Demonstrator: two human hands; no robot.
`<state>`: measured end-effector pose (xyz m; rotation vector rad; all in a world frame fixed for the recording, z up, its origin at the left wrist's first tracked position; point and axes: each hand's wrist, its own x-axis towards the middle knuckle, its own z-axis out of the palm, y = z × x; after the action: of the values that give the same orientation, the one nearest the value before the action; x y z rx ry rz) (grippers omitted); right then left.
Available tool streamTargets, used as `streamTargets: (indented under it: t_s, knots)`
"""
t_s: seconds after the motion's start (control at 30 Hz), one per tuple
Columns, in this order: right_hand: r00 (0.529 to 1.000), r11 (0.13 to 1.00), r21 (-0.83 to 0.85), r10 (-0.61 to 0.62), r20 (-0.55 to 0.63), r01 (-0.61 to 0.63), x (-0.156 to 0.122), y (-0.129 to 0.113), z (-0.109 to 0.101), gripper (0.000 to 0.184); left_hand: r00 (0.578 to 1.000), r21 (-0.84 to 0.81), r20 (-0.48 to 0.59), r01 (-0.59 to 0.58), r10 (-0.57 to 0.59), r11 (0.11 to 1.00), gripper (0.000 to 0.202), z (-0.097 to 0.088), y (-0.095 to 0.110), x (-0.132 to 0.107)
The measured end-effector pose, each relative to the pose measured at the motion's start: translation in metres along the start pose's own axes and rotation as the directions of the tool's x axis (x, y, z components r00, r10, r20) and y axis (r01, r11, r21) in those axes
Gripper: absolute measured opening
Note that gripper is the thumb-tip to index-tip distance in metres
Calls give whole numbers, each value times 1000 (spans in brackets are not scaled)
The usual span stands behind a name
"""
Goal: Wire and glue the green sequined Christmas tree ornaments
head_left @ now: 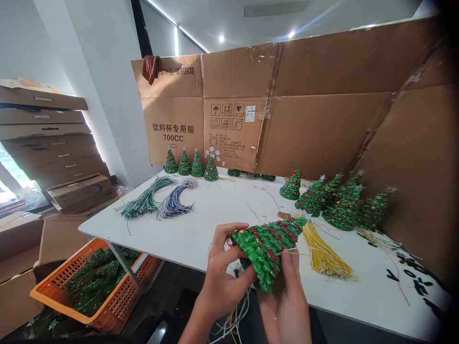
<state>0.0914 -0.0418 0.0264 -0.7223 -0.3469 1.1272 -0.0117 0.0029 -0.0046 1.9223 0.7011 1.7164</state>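
A small green Christmas tree (267, 248) with red garland lies tilted over the table's front edge, its tip pointing right. My left hand (225, 272) is closed around its base, thumb underneath and fingers on top. My right hand (289, 291) supports the tree's lower right side. Its thumb tip pinches a thin yellow strand (301, 253) that crosses the garland; its other fingers are mostly hidden behind the tree. Just right of the tree, a bundle of yellow strands (326, 253) fans out on the table. Pale loose strands (233, 320) hang below my hands.
On the white table (229, 205) lie green strands (147, 200) and blue strands (175, 200). Small trees stand at the back (197, 165) and in a right-hand group (346, 203). Cardboard (322, 129) walls the back and right. An orange crate (96, 310) of greenery sits lower left.
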Motion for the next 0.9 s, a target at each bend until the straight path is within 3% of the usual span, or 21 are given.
streamTargets:
  t_s: [0.23, 0.43, 0.63, 0.8, 0.9]
  knots:
    - [999, 999, -36, -27, -29, 26, 2, -1, 6, 78, 989, 82, -116, -77, 87, 994, 20, 3, -3, 1]
    - [999, 1000, -15, 7, -39, -8, 5, 3, -1, 78, 954, 163, -202, -191, 222, 968, 21, 5, -3, 0]
    - [999, 999, -25, -29, -21, 29, 3, 4, -3, 78, 935, 270, -128, -289, 332, 919, 27, 7, -4, 1]
    - [999, 999, -31, -26, -25, 25, 1, 4, 0, 79, 943, 265, -39, -310, 332, 913, 27, 7, -4, 3]
    - [1000, 1000, -17, -11, -15, 11, 0, 5, 0, 83, 940, 259, -49, -314, 337, 914, 28, 8, -5, 4]
